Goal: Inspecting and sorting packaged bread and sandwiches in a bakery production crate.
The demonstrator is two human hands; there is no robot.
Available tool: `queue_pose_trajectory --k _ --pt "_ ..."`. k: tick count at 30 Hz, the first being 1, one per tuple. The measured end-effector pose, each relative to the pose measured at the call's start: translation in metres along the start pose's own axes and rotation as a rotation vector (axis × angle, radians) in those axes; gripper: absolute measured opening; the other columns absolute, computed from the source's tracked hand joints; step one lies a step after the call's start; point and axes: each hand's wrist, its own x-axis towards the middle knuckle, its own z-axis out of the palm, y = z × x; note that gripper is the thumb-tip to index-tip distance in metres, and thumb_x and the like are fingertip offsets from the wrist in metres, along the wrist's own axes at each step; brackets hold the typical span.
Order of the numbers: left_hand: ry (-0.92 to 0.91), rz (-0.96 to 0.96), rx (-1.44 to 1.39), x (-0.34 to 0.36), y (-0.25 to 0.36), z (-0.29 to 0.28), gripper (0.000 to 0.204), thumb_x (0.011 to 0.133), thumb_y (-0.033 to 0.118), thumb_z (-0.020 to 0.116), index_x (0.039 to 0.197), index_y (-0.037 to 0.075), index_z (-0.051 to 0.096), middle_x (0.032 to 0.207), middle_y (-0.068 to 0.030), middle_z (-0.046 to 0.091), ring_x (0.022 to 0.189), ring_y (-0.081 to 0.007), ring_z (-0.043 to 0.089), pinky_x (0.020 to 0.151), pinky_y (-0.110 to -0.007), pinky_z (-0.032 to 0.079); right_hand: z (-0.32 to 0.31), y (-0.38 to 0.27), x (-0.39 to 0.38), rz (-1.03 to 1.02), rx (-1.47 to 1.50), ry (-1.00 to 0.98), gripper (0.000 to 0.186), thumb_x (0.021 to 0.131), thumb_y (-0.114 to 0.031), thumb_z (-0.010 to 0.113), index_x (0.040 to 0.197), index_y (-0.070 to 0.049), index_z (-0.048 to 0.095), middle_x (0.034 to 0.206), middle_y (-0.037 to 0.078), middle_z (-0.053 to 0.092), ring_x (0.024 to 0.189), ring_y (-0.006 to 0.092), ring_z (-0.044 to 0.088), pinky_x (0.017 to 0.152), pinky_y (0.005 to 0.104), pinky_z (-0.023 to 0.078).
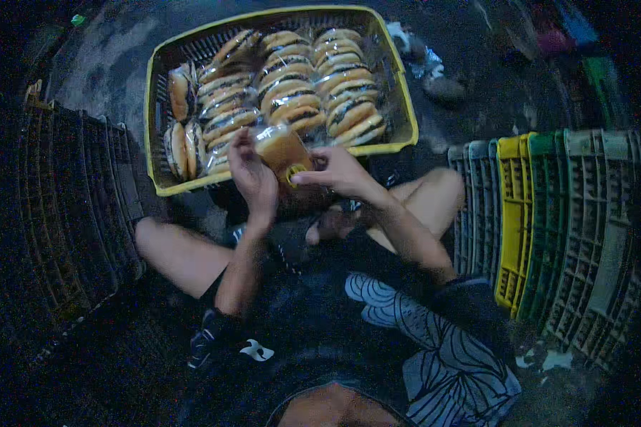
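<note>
Between my two hands, at the near edge of the crate, is a wrapped bread bun [281,144] in shiny clear plastic, with a round yellow label on its lower part. My right hand [342,174] grips it from the right, the thumb lying over the label. Against the bun's left side my left hand [253,171] is closed with bent fingers, slightly blurred. Just beyond sits a yellow-rimmed crate [281,16] holding rows of wrapped buns [288,85] with a dark filling, most standing on edge. A few more buns [184,146] are along its left wall.
Stacked crates in grey, yellow [514,220] and green [548,220] stand on my right. Another dark crate stack [78,206] rises on my left. My bent bare legs lie between them. Crumpled plastic [426,60] is on the dark floor beyond the crate's right side.
</note>
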Motion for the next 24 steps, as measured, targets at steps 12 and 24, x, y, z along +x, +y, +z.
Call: queue_pose_trajectory --k 12,24 --pt "-1.021 0.121 0.794 -0.010 -0.076 0.016 0.049 0.079 0.045 0.041 0.097 0.001 0.052 0.095 -0.0189 0.053 0.082 -0.0330 0.054 0.071 -0.042 0.042 -0.038 0.062 0.137 -0.455 -1.289 0.324 0.023 0.065 -0.010 0.053 0.087 -0.005 0.055 0.085 0.014 0.054 0.088 0.0291 0.051 0.081 0.0416 0.037" --pt "-0.237 -0.540 -0.520 -0.031 0.050 -0.015 0.070 0.066 0.026 0.067 0.120 -0.001 0.030 0.112 -0.0132 0.045 0.103 -0.0223 0.045 0.089 -0.033 0.035 -0.012 -0.038 -0.061 -0.577 -0.332 0.516 0.033 0.073 -0.028 0.059 0.090 -0.001 0.051 0.104 0.016 0.049 0.100 0.0269 0.046 0.084 0.0354 0.035"
